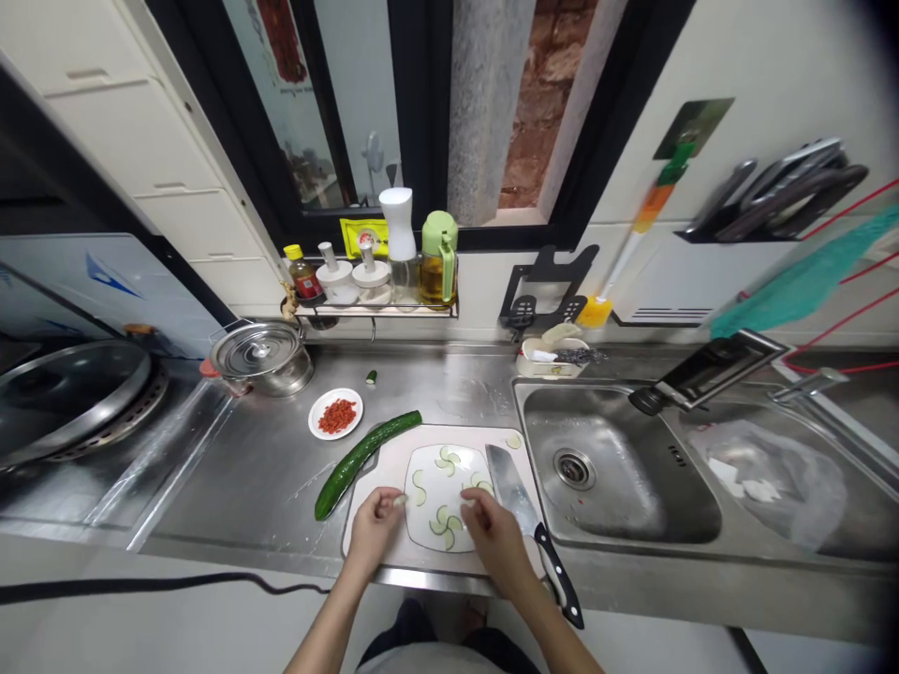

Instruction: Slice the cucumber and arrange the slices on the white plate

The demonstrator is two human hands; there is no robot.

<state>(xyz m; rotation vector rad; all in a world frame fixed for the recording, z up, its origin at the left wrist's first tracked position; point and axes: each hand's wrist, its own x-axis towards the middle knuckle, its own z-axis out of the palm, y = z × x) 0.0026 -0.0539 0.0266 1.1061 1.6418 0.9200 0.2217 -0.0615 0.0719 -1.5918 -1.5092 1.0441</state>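
A white square plate point(423, 526) lies on a pale cutting board point(390, 461), with thin cucumber slices point(445, 527) arranged on it in curved, flower-like groups. My left hand point(379, 518), its fingers pinched, holds a small pale slice at the plate's left edge. Over the right part of the plate, my right hand point(484, 520) has its fingertips together; what they hold is too small to name. A knife point(516, 496) rests on the board's right side, its black handle over the edge. A long cucumber point(361, 459) lies at the board's upper left, beside a small dish of red berries point(337, 415).
To the right is a steel sink point(618, 468) with a faucet point(709, 374). A lidded pot point(263, 358) and a wok point(70, 398) stand left. A condiment shelf point(379, 309) hangs below the window. A cucumber end point(371, 377) lies behind the dish.
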